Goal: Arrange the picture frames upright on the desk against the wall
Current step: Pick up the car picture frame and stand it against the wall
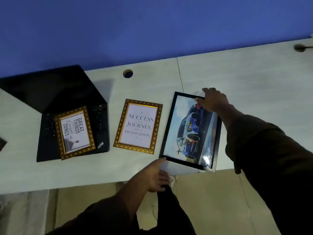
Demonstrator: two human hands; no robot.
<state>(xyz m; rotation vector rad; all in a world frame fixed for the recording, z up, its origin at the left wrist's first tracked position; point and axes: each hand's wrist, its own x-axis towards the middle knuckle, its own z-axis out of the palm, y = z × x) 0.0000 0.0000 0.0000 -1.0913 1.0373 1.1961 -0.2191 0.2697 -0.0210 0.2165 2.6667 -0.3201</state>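
A black-framed car picture (189, 131) lies flat at the desk's front right, its near corner past the edge. My right hand (212, 100) grips its far top corner. My left hand (155, 174) touches its near left corner with a fingertip, fingers spread. A gold-framed "Success is a journey" picture (138, 126) lies flat in the middle. A smaller gold-framed "Great things" picture (74, 133) rests on a laptop keyboard at the left.
An open black laptop (55, 97) sits at the left of the pale desk (237, 78). The blue wall (152, 31) runs behind it. A round cable hole (127, 73) is near the wall, another hole (299, 48) at far right. Tiled floor below.
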